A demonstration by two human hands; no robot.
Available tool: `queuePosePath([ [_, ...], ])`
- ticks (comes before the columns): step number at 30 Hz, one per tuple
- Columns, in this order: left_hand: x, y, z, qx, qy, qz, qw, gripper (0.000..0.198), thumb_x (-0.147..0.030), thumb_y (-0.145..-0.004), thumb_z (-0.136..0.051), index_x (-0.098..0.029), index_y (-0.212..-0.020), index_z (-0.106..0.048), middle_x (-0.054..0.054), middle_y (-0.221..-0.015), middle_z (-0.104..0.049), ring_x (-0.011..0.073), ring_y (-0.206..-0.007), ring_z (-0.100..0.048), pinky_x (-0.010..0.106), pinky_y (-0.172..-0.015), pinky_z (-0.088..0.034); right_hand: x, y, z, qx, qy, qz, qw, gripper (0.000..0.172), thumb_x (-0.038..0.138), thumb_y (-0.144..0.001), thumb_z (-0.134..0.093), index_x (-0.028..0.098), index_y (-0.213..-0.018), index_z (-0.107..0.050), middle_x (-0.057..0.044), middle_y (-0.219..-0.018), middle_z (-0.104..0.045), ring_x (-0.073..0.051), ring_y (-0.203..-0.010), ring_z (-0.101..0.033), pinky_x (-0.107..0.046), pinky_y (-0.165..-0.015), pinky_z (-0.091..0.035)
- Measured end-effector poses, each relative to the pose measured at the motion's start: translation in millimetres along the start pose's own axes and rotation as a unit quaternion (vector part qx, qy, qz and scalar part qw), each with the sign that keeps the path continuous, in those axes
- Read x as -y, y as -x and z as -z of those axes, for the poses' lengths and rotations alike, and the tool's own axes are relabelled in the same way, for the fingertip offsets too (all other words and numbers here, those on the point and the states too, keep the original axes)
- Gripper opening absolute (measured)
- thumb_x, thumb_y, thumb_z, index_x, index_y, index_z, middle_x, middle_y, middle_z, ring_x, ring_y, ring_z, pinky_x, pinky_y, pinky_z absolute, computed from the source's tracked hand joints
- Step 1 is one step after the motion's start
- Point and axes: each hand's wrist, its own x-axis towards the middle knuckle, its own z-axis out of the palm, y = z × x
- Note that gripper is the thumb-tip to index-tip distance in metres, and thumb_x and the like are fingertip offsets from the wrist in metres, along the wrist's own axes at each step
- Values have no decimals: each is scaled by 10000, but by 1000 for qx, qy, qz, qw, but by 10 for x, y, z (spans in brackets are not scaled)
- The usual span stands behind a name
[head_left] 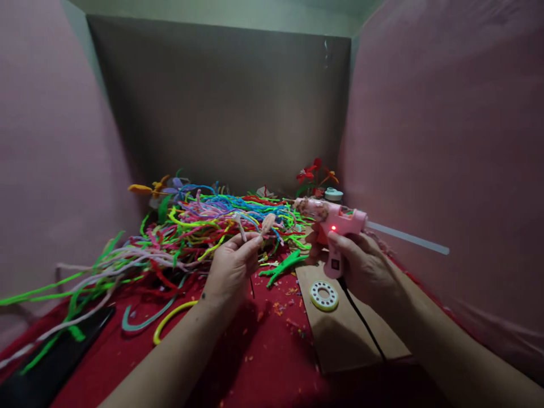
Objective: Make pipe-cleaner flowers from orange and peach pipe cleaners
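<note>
Two smooth pink side walls [450, 141] flank one flat grey back panel [221, 102], above a red cloth [272, 351] strewn with tiny coloured fibre bits too many to count. On it sprawls one heap of fuzzy stems [229, 204], thin, bendable and many-coloured, their number beyond counting. One flat brown board [348, 345] lies at the right, one dark, smooth slab [63, 351] at the lower left. The two hands are well apart. The right hand [361, 260] is wrapped round the grip of one pink plastic glue gun [329, 212], held above the board, with one red light glowing on its side; one straight, translucent glue stick [408, 237] juts from its back and one black cord [363, 317] trails below. The left hand [233, 266], in front of the heap, pinches one fuzzy beige petal [267, 225], rounded like a leaf; beside it stands one pale-tipped piece [240, 225], its hold unclear. Smaller still, one round disc [324, 296], ringed with holes, rests on the board.
</note>
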Motion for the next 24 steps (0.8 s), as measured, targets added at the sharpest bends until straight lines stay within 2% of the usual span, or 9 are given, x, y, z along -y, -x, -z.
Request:
queuePosePath([
  [4,-6,-85,81,-41,15,-12,999,267,-226,-570,-772,-153,-741,-581,-89,-487,-414,22,-384,-336,154,-388,-216,67,-224,-73,2,-19,41,999,187,380,-781,-585,197,-773,-625,-22,-652,-594,-133,-534,-521,-260,-468,-445],
  [7,23,-120,108,-45,15,-11,999,249,-216,-573,-769,-149,-724,-582,-81,-495,-426,19,-385,-347,150,-385,-216,107,-310,24,-14,-75,51,996,233,375,-807,-533,184,-896,-631,-21,-744,-608,-108,-557,-530,-210,-424,-415],
  [10,48,-147,123,-39,14,-13,999,224,-210,-582,-760,-144,-710,-588,-68,-511,-452,20,-395,-369,150,-387,-226,24,-326,151,-41,-103,74,991,184,324,-793,-575,182,-893,-638,-12,-803,-597,-81,-580,-514,-178,-416,-395],
  [13,49,-163,129,-42,13,-17,999,214,-206,-586,-752,-142,-717,-596,-69,-510,-450,21,-393,-367,152,-382,-221,-180,-272,194,-56,-45,52,996,122,300,-795,-596,187,-818,-636,-6,-734,-597,-88,-538,-513,-194,-394,-397],
  [16,34,-172,126,-56,18,-20,998,226,-195,-576,-750,-144,-734,-596,-92,-477,-396,13,-360,-304,154,-364,-182,-380,-162,112,-7,93,46,995,158,330,-836,-570,195,-846,-651,-10,-644,-606,-104,-479,-512,-241,-429,-464],
  [18,25,-183,124,-67,18,-23,997,227,-183,-570,-747,-145,-730,-591,-106,-448,-356,12,-342,-264,157,-356,-166,-459,-90,25,30,165,91,982,228,333,-850,-555,236,-1038,-641,-46,-831,-684,-146,-581,-596,-300,-542,-554],
  [19,24,-189,123,-70,15,-25,997,222,-181,-570,-745,-145,-723,-588,-109,-438,-345,12,-338,-254,159,-355,-164,-482,-61,-14,66,193,109,973,316,321,-865,-532,272,-1172,-587,-58,-1035,-677,-185,-752,-647,-352,-690,-582],
  [21,31,-198,124,-72,7,-29,997,217,-185,-573,-741,-146,-719,-586,-104,-433,-359,15,-339,-257,161,-357,-169,-500,-18,-61,130,240,146,951,438,276,-876,-509,322,-1310,-478,-21,-1295,-562,-237,-1093,-586,-426,-966,-494],
  [24,61,-186,123,-72,-7,-31,997,229,-206,-580,-744,-149,-737,-587,-83,-465,-431,21,-361,-310,161,-374,-191,-503,9,-54,175,272,171,931,497,218,-888,-479,328,-1368,-409,19,-1404,-460,-240,-1303,-418,-432,-1119,-340],
])
